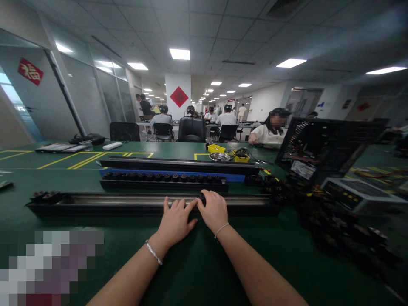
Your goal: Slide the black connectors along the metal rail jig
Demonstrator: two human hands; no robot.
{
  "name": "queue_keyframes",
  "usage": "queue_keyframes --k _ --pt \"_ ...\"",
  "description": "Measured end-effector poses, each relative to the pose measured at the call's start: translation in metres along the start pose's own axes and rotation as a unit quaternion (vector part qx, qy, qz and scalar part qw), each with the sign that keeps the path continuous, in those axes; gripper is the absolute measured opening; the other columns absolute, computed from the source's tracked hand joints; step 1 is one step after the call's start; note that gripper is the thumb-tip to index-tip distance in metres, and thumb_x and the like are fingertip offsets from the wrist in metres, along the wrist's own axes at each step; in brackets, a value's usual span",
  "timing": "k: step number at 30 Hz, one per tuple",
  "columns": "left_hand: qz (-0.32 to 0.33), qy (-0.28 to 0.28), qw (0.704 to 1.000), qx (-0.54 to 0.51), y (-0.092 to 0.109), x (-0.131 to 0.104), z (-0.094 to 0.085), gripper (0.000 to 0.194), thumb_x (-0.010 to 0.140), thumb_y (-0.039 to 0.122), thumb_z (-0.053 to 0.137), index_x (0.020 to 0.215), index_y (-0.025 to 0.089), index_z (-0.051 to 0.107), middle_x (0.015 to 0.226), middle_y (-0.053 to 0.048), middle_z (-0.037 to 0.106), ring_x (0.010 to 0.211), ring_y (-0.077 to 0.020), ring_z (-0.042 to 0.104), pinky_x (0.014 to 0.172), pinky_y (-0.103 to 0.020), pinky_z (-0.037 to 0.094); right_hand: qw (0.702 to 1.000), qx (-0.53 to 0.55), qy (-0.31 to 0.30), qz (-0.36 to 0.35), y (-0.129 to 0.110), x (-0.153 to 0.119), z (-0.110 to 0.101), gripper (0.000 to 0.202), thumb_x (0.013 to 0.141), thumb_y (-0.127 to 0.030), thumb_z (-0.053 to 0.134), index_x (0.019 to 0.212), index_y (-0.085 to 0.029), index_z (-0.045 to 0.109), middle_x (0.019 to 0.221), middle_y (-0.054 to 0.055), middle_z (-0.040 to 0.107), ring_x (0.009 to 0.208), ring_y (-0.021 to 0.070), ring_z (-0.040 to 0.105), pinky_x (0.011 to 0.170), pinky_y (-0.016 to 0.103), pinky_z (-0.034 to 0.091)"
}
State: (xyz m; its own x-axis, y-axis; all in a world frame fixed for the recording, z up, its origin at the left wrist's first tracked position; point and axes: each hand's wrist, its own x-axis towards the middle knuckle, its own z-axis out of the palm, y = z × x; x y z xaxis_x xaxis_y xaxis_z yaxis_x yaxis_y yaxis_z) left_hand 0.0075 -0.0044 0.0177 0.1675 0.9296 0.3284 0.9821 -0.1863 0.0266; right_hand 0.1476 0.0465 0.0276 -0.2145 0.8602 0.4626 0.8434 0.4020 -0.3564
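Within the right hand [214, 211] sits a black part [202, 197].

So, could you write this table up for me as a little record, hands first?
Left hand: fingers spread, resting at the near black channel
Right hand: pinching a small black part at that channel
Near channel's left end: a few dark parts
Behind it: a shorter black channel with a row of round black parts
Right side: heaped dark parts, mostly blurred
Farther back: yellow bin; open black case
Across the table: a seated co-worker
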Motion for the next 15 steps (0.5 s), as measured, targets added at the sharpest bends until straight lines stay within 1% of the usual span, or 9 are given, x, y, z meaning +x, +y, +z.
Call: queue_keyframes --k 5,12,13,15 --pt "0.004 0.009 1.0 0.001 -0.0009 -0.0003 0.0018 0.059 0.079 0.042 0.051 0.135 0.035 0.034 0.105 -0.005 0.059 0.104 -0.0264 0.051 0.104 -0.064 0.012 1.0 0.002 -0.004 0.006 0.0011 0.0006 -0.0008 0.029 0.085 -0.03 0.044 0.107 -0.02 0.06 0.107 0.007 0.065 0.105 0.019 0.054 0.092 0.033 0.035" --pt "0.005 0.019 1.0 0.0 -0.001 -0.0017 0.004 0.059 0.079 0.039 0.052 0.135 0.035 0.036 0.105 -0.005 0.06 0.103 -0.0256 0.053 0.105 -0.064 0.011 1.0 0.004 0.002 0.006 0.0011 -0.0004 -0.0009 0.03 0.085 -0.029 0.043 0.107 -0.018 0.06 0.109 0.008 0.065 0.107 0.0202 0.053 0.096 0.036 0.032" --pt "0.005 0.023 1.0 0.001 -0.0007 -0.002 0.0042 0.059 0.078 0.039 0.052 0.135 0.035 0.036 0.108 -0.005 0.06 0.105 -0.026 0.052 0.105 -0.064 0.01 1.0 0.003 0.003 0.006 0.001 -0.0004 -0.0006 0.03 0.085 -0.029 0.043 0.107 -0.018 0.06 0.109 0.008 0.065 0.107 0.0204 0.053 0.096 0.036 0.032" --pt "0.005 0.035 0.999 0.006 -0.0002 -0.0023 0.005 0.059 0.077 0.037 0.053 0.134 0.035 0.036 0.123 -0.008 0.055 0.116 -0.0288 0.046 0.105 -0.065 0.01 1.0 0.002 0.007 0.008 0.001 -0.0002 0.0 0.031 0.085 -0.029 0.043 0.108 -0.018 0.06 0.109 0.009 0.065 0.108 0.0211 0.053 0.095 0.036 0.032"
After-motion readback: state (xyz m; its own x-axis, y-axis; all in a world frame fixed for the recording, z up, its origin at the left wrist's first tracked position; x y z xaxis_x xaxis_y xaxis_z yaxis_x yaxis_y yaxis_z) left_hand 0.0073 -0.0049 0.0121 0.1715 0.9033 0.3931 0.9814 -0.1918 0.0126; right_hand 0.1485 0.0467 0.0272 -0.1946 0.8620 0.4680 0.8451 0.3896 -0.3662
